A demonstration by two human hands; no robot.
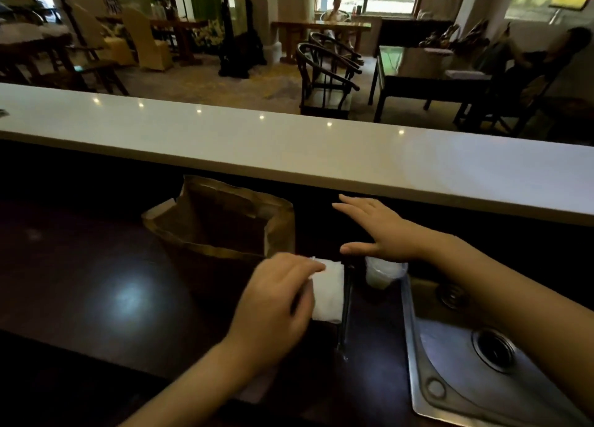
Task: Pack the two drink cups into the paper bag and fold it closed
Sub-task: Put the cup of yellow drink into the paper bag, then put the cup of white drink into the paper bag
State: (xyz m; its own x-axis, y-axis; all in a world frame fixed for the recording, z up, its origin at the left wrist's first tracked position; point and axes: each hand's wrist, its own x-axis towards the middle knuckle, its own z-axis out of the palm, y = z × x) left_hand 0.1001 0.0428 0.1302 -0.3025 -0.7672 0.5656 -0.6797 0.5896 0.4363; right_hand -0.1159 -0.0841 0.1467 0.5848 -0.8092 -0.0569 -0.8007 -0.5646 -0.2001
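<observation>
A brown paper bag [225, 230] stands open on the dark counter, its mouth facing up. Just right of it, my left hand [273, 301] is closed around a white drink cup [328, 293] that is tilted beside the bag's near right corner. A second, translucent cup [382, 272] stands upright further right, by the sink's edge. My right hand [382, 230] hovers above that cup with fingers spread, touching nothing. The inside of the bag is too dark to make out.
A steel sink [482, 356] with its drain lies at the right. A raised white bar top [289, 143] runs across behind the bag. The dark work counter [96, 282] extends left. Beyond it are chairs, tables and seated people.
</observation>
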